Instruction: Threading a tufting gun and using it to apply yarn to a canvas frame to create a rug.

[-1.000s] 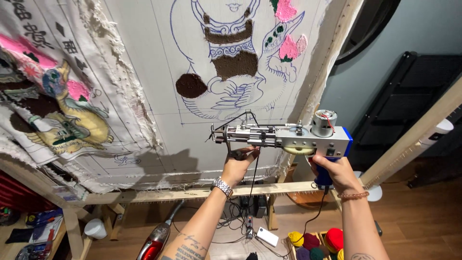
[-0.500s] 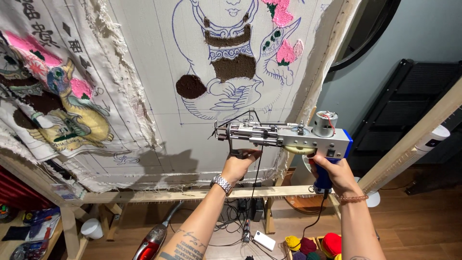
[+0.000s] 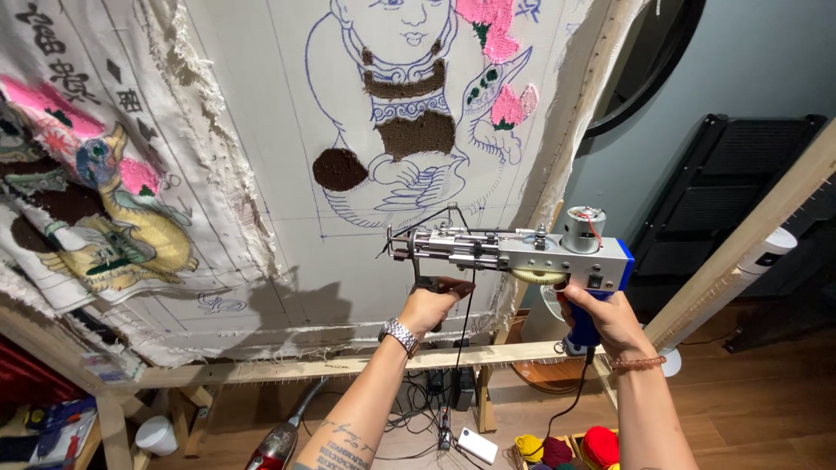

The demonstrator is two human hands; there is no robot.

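Metal tufting gun (image 3: 514,252) | both hands gripping | woven cloth (image 3: 287,174)

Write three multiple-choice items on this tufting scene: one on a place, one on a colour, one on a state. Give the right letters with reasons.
1. Where is the tufting gun relative to the stretched cloth?
A. In front of its lower part, below the drawn figure
B. Lying on the floor
C. Hanging from the top of the frame

2. What colour is the gun's rear grip, held by the right hand?
A. Red
B. Blue
C. Green

3. How is the gun held?
A. By one hand only
B. By both hands, the left hand on the front handle
C. By neither, resting on the wooden frame bar

Answers:
1 A: the gun sits level before the blank lower cloth, under the outlined figure.
2 B: the blue grip shows above and below the right hand.
3 B: each hand closes round its own handle.
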